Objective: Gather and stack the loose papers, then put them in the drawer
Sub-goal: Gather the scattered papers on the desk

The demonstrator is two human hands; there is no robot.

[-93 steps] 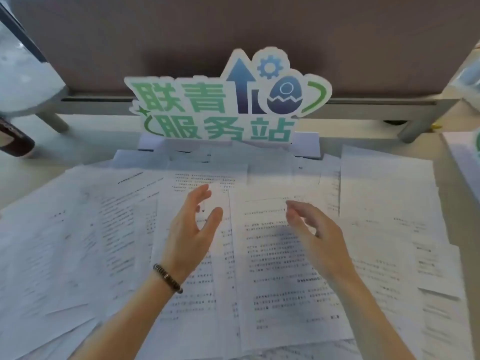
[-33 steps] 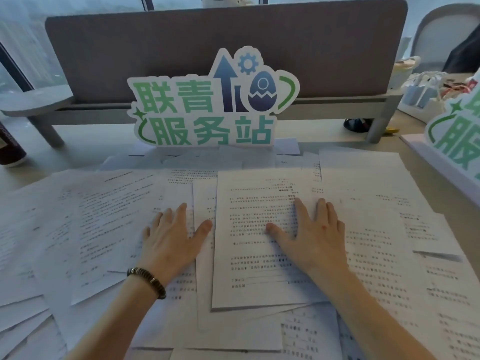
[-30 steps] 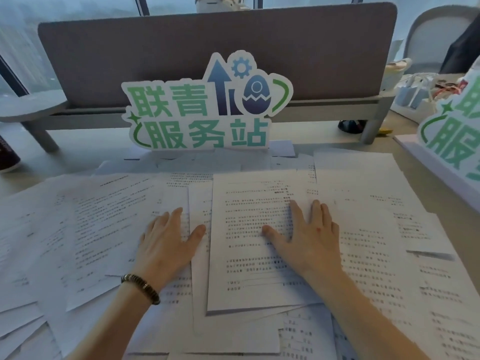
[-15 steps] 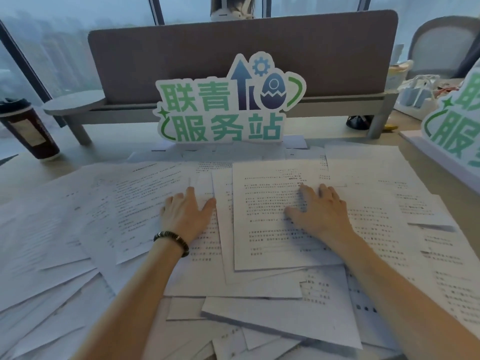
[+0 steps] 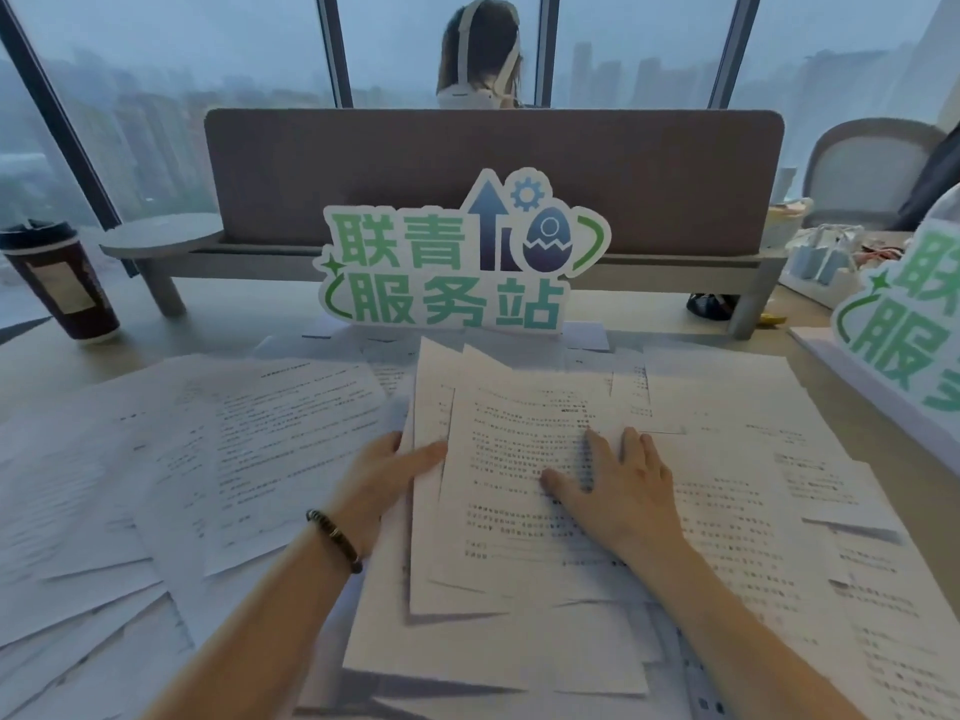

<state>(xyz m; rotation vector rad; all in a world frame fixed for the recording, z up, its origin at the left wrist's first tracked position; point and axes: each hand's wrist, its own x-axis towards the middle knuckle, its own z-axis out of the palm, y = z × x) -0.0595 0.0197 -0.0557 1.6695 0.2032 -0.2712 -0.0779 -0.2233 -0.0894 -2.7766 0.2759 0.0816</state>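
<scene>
Left hand: your left hand (image 5: 382, 472) grips the left edge of two or three sheets, thumb on top, fingers tucked under.
Right hand: your right hand (image 5: 615, 485) lies flat, fingers straight, pressing the top sheet (image 5: 514, 459).
Papers: loose papers (image 5: 249, 449) are spread all over the desk (image 5: 249, 314); the gripped sheets' left side is raised.
Drawer: not in view.
Background: sign (image 5: 457, 262) stands behind the papers, cup (image 5: 57, 280) far left.

Matt white printed papers (image 5: 291, 439) over a smooth pale wood-look desk (image 5: 244, 309), flat matt card sign (image 5: 462, 262), brown felt-like cloth divider (image 5: 493, 168), dark glossy paper cup (image 5: 62, 283), dark bead bracelet (image 5: 335, 540), smooth glass windows (image 5: 156, 96)
</scene>
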